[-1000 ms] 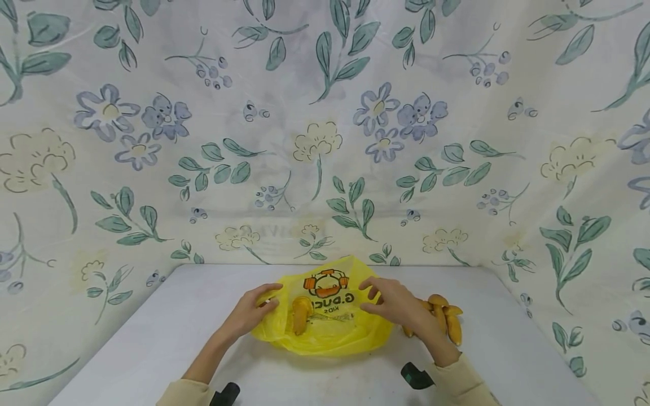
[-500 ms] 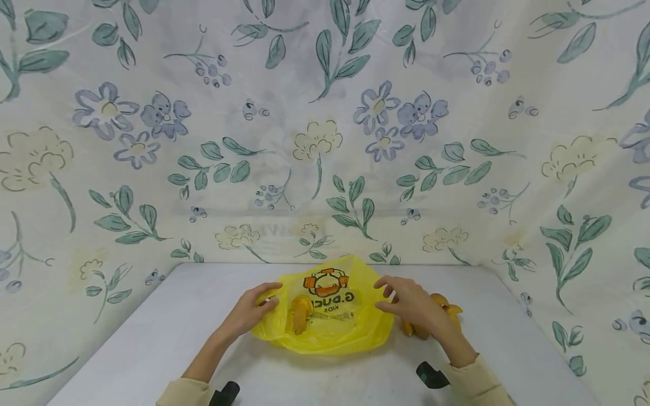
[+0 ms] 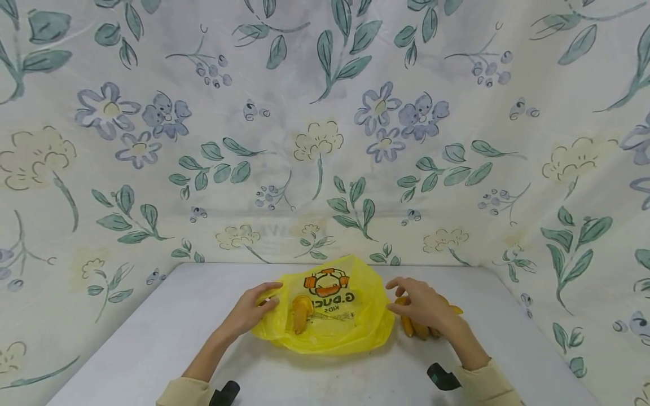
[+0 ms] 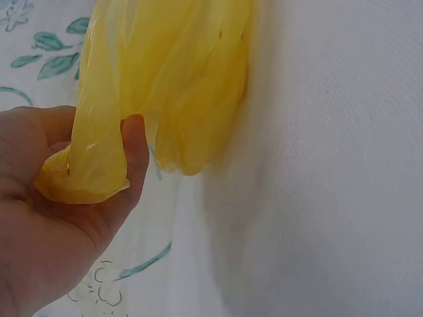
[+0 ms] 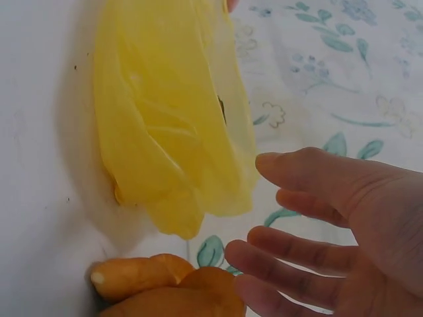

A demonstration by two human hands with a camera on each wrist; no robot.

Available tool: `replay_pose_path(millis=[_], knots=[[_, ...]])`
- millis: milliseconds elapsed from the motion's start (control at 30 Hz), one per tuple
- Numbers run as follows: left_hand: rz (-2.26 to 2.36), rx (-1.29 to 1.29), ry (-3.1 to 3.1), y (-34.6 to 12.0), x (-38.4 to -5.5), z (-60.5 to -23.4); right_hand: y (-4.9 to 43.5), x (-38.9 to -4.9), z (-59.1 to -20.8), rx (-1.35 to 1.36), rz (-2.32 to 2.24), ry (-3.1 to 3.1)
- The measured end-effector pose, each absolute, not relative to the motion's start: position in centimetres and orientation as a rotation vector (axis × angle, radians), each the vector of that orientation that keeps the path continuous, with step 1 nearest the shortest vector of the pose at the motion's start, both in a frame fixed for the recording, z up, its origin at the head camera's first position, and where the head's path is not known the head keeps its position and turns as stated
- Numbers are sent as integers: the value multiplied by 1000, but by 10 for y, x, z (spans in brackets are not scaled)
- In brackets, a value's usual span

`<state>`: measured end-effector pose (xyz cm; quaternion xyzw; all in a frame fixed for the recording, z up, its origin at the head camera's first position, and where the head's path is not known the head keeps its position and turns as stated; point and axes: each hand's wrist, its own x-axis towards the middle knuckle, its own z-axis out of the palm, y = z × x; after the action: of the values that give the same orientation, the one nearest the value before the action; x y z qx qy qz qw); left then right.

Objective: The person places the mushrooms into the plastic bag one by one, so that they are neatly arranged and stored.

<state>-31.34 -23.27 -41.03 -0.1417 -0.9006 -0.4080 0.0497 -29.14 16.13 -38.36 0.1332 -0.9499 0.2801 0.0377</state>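
Observation:
A thin yellow plastic bag (image 3: 363, 332) with a mirrored duck print stands in the middle of the table. My left hand (image 3: 249, 307) grips its left edge; in the left wrist view a fold of the bag (image 4: 99, 145) runs between thumb and fingers. One orange-brown mushroom (image 3: 301, 317) shows inside the bag. My right hand (image 3: 421, 304) is beside the bag's right side, over a pile of mushrooms (image 3: 408, 326), with its fingers apart and holding nothing. In the right wrist view the mushrooms (image 5: 145, 277) lie below the fingertips, partly hidden by the hand in the head view.
The white table (image 3: 167, 321) runs back to a floral-patterned curtain (image 3: 325, 141) that surrounds it on the sides. Dark wrist devices (image 3: 443, 376) hang by both sleeves.
My right hand has moved right, away from the bag's edge and over the mushroom pile. The left hand and the bag have stayed almost still.

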Motion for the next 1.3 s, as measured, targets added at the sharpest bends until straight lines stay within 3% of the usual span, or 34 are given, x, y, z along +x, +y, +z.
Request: replay_pose_path(millis=[1300], knots=[[-1236, -440, -2744, -235, -315, -410, 211, -287, -366, 406, 903, -2966]])
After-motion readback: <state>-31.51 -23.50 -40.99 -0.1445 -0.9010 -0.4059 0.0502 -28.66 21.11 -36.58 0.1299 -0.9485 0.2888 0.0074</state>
